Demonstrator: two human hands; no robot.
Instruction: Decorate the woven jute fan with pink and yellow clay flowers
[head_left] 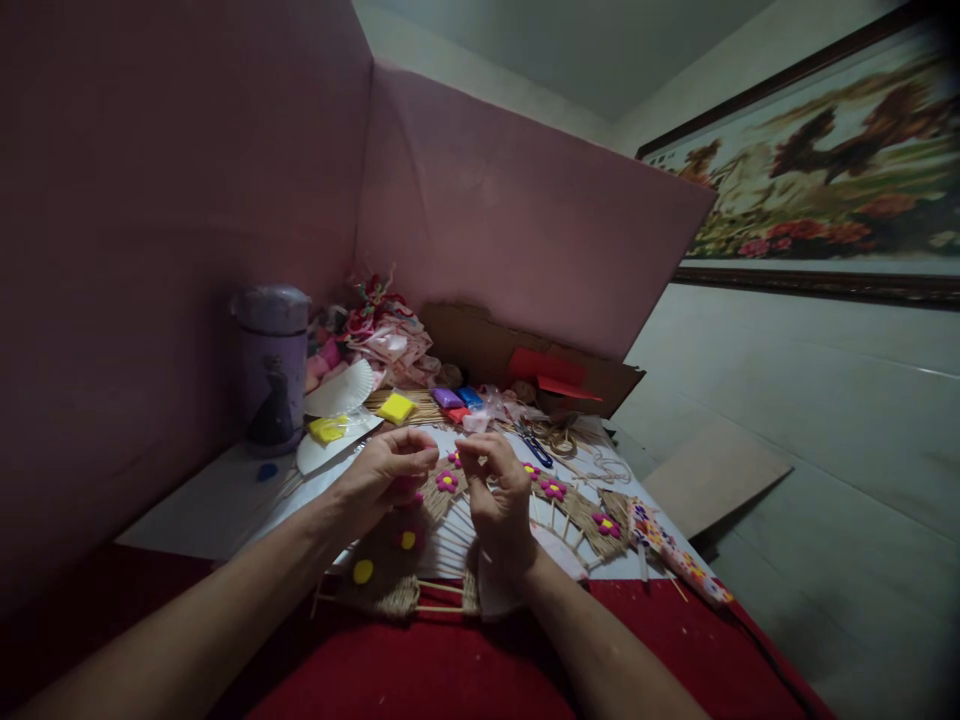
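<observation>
My left hand [386, 478] and my right hand [501, 505] are raised close together, thumbs and fingertips pinched. Whatever they hold, if anything, is too small to make out. Beneath them lies a fan-shaped frame of thin sticks with a woven twine band [577, 512]. Magenta flowers [553, 489] with yellow centres sit along this band. On its left part, a yellow disc [363, 571] lies with no petals visible around it. My hands and wrists cover part of the frame.
A purple lidded bottle [274, 375] stands back left beside a white pleated paper piece [341, 392]. Behind the frame are a yellow packet [396, 407], a purple packet [447, 398], dark-blue-handled scissors [538, 450] and crumpled plastic [397, 345]. Red cloth [420, 670] covers the near side.
</observation>
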